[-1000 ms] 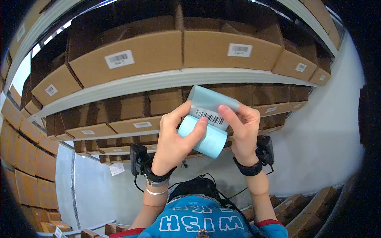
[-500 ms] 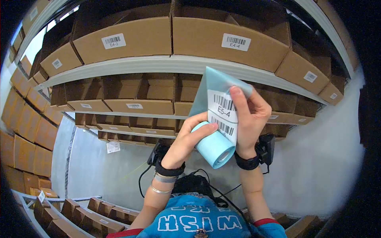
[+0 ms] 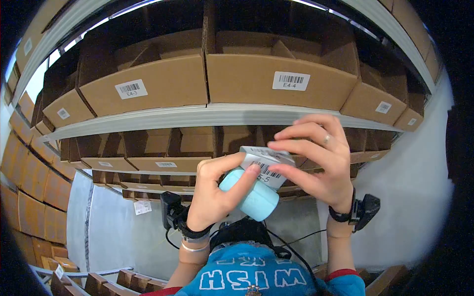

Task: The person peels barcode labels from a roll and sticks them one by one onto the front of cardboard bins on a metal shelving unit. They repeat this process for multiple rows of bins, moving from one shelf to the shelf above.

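Note:
My left hand (image 3: 217, 190) is wrapped around a roll of barcode labels (image 3: 257, 198) on pale blue backing, its thumb pressing on the printed strip. From the roll a short white label strip (image 3: 266, 167) bends up and folds over, showing barcodes and print ending in "5-5". My right hand (image 3: 323, 160) is at the strip's right side, thumb and fingers spread apart with their tips right at the folded end. A ring is on one of its fingers. Dark devices are strapped to both wrists.
Ahead stands a shelf rack with a pale metal beam (image 3: 163, 118). It carries cardboard bins, among them one labelled E4-3 (image 3: 163, 81) and one labelled E4-4 (image 3: 237, 79). Stacked cartons (image 3: 37, 207) are at the left. A paper sheet (image 3: 142, 207) lies low by the rack.
The long strip that my right hand held up is now short and folded over near the roll. My right hand has opened and shifted right; the view has tilted up slightly.

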`<state>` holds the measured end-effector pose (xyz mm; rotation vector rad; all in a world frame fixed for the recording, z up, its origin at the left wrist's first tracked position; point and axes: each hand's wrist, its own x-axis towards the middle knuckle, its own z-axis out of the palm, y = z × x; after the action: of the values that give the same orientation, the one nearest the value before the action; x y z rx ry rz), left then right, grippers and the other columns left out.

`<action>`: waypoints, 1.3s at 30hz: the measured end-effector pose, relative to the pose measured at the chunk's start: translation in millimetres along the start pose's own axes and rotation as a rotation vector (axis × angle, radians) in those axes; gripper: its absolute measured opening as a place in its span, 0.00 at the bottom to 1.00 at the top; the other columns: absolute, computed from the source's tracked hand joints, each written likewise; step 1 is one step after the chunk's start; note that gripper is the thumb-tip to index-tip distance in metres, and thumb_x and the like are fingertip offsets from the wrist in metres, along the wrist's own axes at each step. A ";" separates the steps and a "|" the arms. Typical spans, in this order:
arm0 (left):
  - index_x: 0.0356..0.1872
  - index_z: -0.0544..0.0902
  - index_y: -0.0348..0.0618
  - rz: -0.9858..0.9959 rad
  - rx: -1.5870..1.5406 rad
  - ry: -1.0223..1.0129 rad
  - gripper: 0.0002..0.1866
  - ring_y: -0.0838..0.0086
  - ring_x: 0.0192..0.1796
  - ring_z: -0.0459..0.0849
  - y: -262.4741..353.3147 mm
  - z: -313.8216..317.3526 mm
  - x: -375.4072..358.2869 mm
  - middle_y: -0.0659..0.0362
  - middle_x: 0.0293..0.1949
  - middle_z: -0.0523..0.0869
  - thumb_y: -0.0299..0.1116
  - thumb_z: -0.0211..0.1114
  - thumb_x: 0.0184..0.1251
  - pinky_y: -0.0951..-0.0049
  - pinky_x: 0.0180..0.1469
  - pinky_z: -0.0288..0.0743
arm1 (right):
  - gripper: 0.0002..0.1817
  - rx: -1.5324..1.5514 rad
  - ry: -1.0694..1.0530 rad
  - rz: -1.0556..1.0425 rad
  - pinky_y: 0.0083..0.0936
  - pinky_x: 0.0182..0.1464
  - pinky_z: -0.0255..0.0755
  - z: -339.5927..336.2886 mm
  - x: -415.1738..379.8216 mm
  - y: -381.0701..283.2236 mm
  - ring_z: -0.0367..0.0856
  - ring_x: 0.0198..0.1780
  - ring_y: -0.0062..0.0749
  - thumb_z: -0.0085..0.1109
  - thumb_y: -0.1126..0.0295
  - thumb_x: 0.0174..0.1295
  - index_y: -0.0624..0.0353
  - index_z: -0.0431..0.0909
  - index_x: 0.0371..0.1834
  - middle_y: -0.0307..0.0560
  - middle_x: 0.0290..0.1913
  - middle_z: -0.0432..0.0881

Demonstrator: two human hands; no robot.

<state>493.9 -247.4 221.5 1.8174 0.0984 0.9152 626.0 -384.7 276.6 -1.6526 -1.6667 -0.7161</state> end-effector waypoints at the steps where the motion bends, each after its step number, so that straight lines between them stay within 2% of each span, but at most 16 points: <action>1: 0.32 0.83 0.32 0.040 0.018 -0.008 0.09 0.77 0.24 0.79 -2.0 -1.9 1.5 0.53 0.22 0.82 0.31 0.66 0.58 0.76 0.27 0.70 | 0.13 0.039 -0.034 -0.003 0.32 0.47 0.68 2.3 1.1 2.6 0.77 0.44 0.35 0.74 0.64 0.41 0.52 0.85 0.31 0.36 0.35 0.83; 3: 0.31 0.82 0.32 0.117 0.056 -0.031 0.09 0.73 0.23 0.81 -6.1 -6.6 5.0 0.52 0.22 0.82 0.30 0.67 0.57 0.75 0.26 0.71 | 0.12 0.116 -0.101 -0.012 0.32 0.47 0.68 5.5 5.0 9.9 0.77 0.43 0.35 0.73 0.64 0.43 0.52 0.85 0.31 0.37 0.35 0.83; 6: 0.29 0.82 0.32 0.194 0.095 -0.060 0.08 0.68 0.21 0.81 -10.6 -12.5 8.0 0.51 0.22 0.82 0.29 0.67 0.55 0.74 0.25 0.71 | 0.11 0.219 -0.189 0.016 0.30 0.48 0.68 4.9 11.8 11.8 0.77 0.43 0.33 0.74 0.66 0.39 0.52 0.87 0.29 0.35 0.32 0.84; 8: 0.28 0.82 0.33 0.213 0.091 -0.068 0.07 0.65 0.21 0.81 -12.3 -14.2 9.5 0.51 0.22 0.81 0.28 0.67 0.55 0.73 0.25 0.71 | 0.10 0.183 -0.211 -0.046 0.30 0.47 0.67 2.4 18.4 13.9 0.77 0.41 0.32 0.74 0.67 0.40 0.51 0.87 0.29 0.34 0.31 0.84; 15: 0.28 0.82 0.34 0.187 0.211 -0.056 0.06 0.61 0.25 0.84 -5.5 -19.0 14.3 0.50 0.24 0.84 0.28 0.68 0.54 0.71 0.27 0.75 | 0.07 0.102 -0.260 -0.168 0.31 0.49 0.66 0.9 35.0 20.6 0.78 0.40 0.29 0.73 0.68 0.43 0.51 0.85 0.27 0.32 0.30 0.82; 18: 0.29 0.83 0.34 0.153 0.234 -0.053 0.07 0.61 0.26 0.85 -3.0 -18.5 18.2 0.50 0.26 0.84 0.28 0.68 0.55 0.71 0.29 0.76 | 0.07 0.065 -0.232 -0.188 0.33 0.52 0.67 0.8 38.6 24.9 0.78 0.41 0.31 0.71 0.67 0.46 0.53 0.81 0.26 0.33 0.30 0.81; 21: 0.32 0.84 0.33 0.111 0.217 -0.045 0.08 0.61 0.28 0.86 -3.3 -18.0 21.5 0.48 0.27 0.85 0.28 0.67 0.56 0.71 0.33 0.77 | 0.08 -0.036 -0.134 -0.228 0.35 0.52 0.68 -9.4 47.0 32.9 0.78 0.40 0.32 0.71 0.67 0.46 0.53 0.80 0.26 0.34 0.30 0.81; 24: 0.31 0.84 0.33 0.077 0.174 -0.019 0.08 0.65 0.29 0.86 -10.9 -16.3 23.1 0.49 0.27 0.85 0.29 0.67 0.56 0.73 0.34 0.77 | 0.08 -0.147 -0.021 -0.258 0.35 0.50 0.69 -37.5 63.6 38.8 0.78 0.39 0.31 0.72 0.68 0.44 0.53 0.80 0.25 0.35 0.30 0.81; 25: 0.31 0.84 0.33 0.052 0.155 -0.029 0.07 0.67 0.28 0.86 -7.1 -17.0 25.7 0.50 0.27 0.85 0.29 0.66 0.57 0.73 0.33 0.76 | 0.08 -0.185 0.046 -0.259 0.33 0.48 0.69 -48.3 70.2 41.5 0.77 0.38 0.32 0.72 0.71 0.43 0.53 0.81 0.26 0.35 0.30 0.82; 26: 0.31 0.84 0.34 0.100 0.134 -0.025 0.07 0.70 0.28 0.85 -8.4 -16.8 28.2 0.51 0.26 0.85 0.28 0.66 0.57 0.74 0.32 0.76 | 0.08 -0.257 0.154 -0.276 0.32 0.47 0.69 -62.2 80.4 43.9 0.77 0.38 0.32 0.72 0.72 0.43 0.53 0.82 0.26 0.35 0.30 0.82; 27: 0.31 0.84 0.34 0.041 0.140 -0.043 0.07 0.70 0.27 0.85 -11.3 -19.2 27.4 0.51 0.25 0.85 0.29 0.66 0.57 0.75 0.32 0.75 | 0.08 -0.313 0.260 -0.289 0.32 0.46 0.70 -74.5 88.6 44.2 0.77 0.37 0.33 0.72 0.73 0.43 0.53 0.82 0.26 0.35 0.30 0.82; 29: 0.31 0.83 0.32 0.079 0.091 -0.017 0.08 0.76 0.26 0.80 -9.6 -16.6 26.7 0.54 0.23 0.83 0.29 0.65 0.59 0.75 0.31 0.73 | 0.09 -0.430 0.497 -0.344 0.29 0.42 0.70 -92.2 102.8 45.0 0.77 0.36 0.34 0.72 0.78 0.42 0.54 0.83 0.27 0.37 0.31 0.83; 30: 0.31 0.81 0.32 0.076 0.099 -0.022 0.08 0.79 0.26 0.77 -4.0 -16.5 25.8 0.58 0.22 0.82 0.29 0.64 0.61 0.76 0.31 0.71 | 0.08 -0.557 0.623 -0.412 0.27 0.41 0.70 -100.2 111.0 45.3 0.77 0.35 0.33 0.72 0.77 0.43 0.54 0.84 0.27 0.38 0.33 0.84; 32: 0.29 0.81 0.32 0.087 0.023 -0.008 0.08 0.78 0.24 0.77 0.8 -16.3 29.0 0.56 0.21 0.81 0.29 0.65 0.61 0.75 0.29 0.70 | 0.10 -0.866 0.856 -0.546 0.24 0.40 0.70 -109.6 128.9 46.9 0.76 0.36 0.30 0.74 0.74 0.44 0.54 0.85 0.31 0.36 0.36 0.84; 35: 0.29 0.82 0.32 0.087 -0.012 0.000 0.09 0.78 0.24 0.76 -1.7 -17.9 32.5 0.56 0.20 0.80 0.30 0.65 0.60 0.75 0.29 0.70 | 0.11 -1.205 0.866 -0.713 0.23 0.40 0.71 -118.8 147.0 52.8 0.76 0.35 0.27 0.74 0.75 0.46 0.54 0.86 0.35 0.34 0.37 0.85; 39: 0.28 0.82 0.32 0.098 0.044 0.014 0.09 0.78 0.24 0.76 -8.5 -23.6 33.2 0.56 0.20 0.81 0.30 0.65 0.60 0.75 0.29 0.70 | 0.13 -1.275 0.910 -0.786 0.20 0.38 0.70 -127.1 169.1 84.6 0.74 0.35 0.23 0.76 0.72 0.43 0.51 0.87 0.34 0.28 0.38 0.85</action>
<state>505.4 -210.1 235.9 1.8701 0.0389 1.0012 726.1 -374.2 481.1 -0.8186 -1.0523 -2.7966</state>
